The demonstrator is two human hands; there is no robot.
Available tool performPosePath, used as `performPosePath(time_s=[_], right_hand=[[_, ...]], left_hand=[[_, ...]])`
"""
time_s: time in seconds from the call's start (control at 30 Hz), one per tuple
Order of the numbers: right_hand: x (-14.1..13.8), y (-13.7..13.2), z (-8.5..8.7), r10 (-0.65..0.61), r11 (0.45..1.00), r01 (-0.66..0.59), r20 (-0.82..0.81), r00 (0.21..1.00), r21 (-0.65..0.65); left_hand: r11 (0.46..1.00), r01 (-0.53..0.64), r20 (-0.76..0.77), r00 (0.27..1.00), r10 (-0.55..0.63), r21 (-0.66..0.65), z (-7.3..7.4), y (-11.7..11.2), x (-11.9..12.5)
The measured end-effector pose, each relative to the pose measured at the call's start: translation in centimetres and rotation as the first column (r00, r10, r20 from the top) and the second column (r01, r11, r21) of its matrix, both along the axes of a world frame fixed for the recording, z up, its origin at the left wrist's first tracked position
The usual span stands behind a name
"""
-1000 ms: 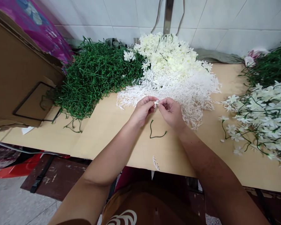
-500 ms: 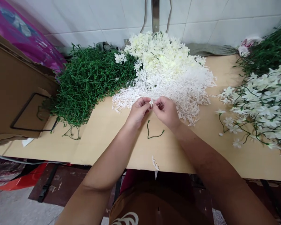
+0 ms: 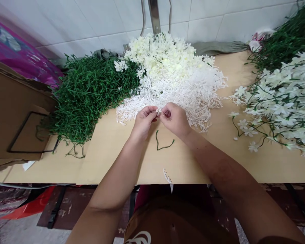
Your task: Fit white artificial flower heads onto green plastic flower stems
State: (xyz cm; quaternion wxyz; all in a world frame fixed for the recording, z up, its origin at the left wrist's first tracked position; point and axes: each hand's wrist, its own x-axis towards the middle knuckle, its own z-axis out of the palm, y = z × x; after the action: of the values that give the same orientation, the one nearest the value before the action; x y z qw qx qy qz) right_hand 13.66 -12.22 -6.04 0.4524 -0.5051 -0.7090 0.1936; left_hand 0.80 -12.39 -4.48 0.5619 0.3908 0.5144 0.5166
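Observation:
Above the table's middle, my left hand (image 3: 143, 122) pinches a small white artificial flower (image 3: 158, 111) between thumb and fingers. My right hand (image 3: 175, 118) is closed in a pinch right against the flower's other side; what lies between its fingertips is too small to make out. Just below the hands a bent green plastic stem (image 3: 158, 145) lies on the brown tabletop. Behind them spreads a heap of thin white stamen-like pieces (image 3: 167, 96), with a pile of cream-white flower heads (image 3: 165, 56) beyond it.
Left of the hands is a mound of green stems (image 3: 96, 91), beside a cardboard box (image 3: 12, 101). Stemmed white flowers (image 3: 282, 108) lie at the right, with more green stems (image 3: 282, 47) behind. A toothed white strip (image 3: 168, 178) lies at the table's front edge. A tiled wall (image 3: 104, 20) stands behind.
The view has shifted slightly, so everything sits a little further left. Both hands stay together at the small flower, which appears turned a little between the fingers.

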Motion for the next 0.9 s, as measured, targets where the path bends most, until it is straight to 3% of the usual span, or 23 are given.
performPosePath(time_s=[0.4, 0.57, 0.73, 0.9], right_hand=[[0.11, 0.15, -0.33, 0.011, 0.998, -0.014, 0.052, 0.999, 0.057], [0.16, 0.23, -0.55, 0.04, 0.997, -0.04, -0.005, 0.999, 0.059], [0.12, 0.29, -0.41, 0.046, 0.998, -0.045, -0.045, 0.998, 0.034], [0.1, 0.37, -0.33, 0.091, 0.993, -0.105, -0.203, 0.975, -0.059]], left_hand=[[1.0, 0.005, -0.036, 0.999, -0.004, 0.027, -0.55, 0.45, -0.09], [0.998, 0.016, -0.077, 0.997, -0.012, 0.059, -0.5, 0.44, -0.2], [0.977, 0.003, -0.163, 0.986, 0.033, 0.213, -0.29, 0.19, -0.08], [0.971, 0.037, -0.172, 0.985, 0.004, 0.234, 0.05, 0.07, -0.13]])
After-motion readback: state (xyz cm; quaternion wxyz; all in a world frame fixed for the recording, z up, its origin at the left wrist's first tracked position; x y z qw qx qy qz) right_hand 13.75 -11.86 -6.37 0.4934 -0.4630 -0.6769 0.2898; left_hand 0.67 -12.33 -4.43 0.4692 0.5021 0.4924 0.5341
